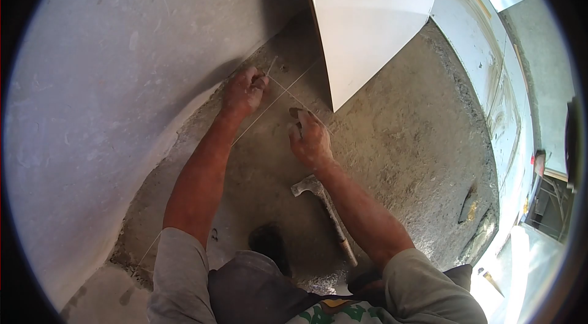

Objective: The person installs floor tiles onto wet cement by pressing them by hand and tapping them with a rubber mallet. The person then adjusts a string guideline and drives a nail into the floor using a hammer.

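A thin pale string (296,98) stretches between my two hands, low over the rough concrete floor (404,134). My left hand (245,92), beside the foot of the wall, has its fingers curled closed at one end of this string. Farther right, my right hand (311,140) is closed with the string running into its fingers; a small dark piece shows at its fingertips, too small to name. A second straight line (254,123) crosses the string between the hands. Below my right forearm, a hammer (327,204) lies on the floor, its head toward my hands.
A smooth grey wall (122,67) curves along the left. One large white panel (373,24) stands ahead, its corner close to my right hand. More pale panels (478,48) line the right side. My knee (251,287) is near the hammer handle.
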Available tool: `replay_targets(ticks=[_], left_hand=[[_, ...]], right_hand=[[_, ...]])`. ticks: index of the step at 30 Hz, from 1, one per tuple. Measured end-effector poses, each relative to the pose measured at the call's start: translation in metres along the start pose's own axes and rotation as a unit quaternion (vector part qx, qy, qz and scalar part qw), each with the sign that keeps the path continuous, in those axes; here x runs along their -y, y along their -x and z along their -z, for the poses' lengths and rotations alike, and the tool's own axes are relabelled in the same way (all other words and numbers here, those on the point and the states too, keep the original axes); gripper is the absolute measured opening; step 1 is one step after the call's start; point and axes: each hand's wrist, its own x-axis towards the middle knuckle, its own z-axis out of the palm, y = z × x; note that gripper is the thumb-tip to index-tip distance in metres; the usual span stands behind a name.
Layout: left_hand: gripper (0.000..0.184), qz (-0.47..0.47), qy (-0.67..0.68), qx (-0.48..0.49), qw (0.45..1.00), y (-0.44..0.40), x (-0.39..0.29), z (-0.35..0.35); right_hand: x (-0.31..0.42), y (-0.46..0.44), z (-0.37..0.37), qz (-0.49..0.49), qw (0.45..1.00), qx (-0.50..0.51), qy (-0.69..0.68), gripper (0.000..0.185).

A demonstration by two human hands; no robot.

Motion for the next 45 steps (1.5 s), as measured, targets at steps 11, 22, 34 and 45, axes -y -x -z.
replay_targets(ticks=[11,22,34,45], left_hand=[[0.016,-0.131,-0.013,-0.060,0.989,-0.002,-0.018,-0.004],[0.021,-0.204,0.092,-0.070,0.972,0.014,-0.033,0.009],[0.013,-0.243,0.235,-0.080,0.938,-0.011,-0.013,-0.006],[0.023,0.039,0.187,0.191,0.963,-0.022,-0.055,0.038]], right_hand=[[0.009,0.017,0.023,-0.021,0.998,0.012,-0.055,0.031],[0.070,-0.080,0.015,-0.029,0.991,-0.103,-0.080,0.022],[0.065,-0.030,0.016,0.015,0.996,-0.082,-0.026,0.022],[-0.033,0.087,0.054,-0.084,0.996,-0.004,0.030,0.027]])
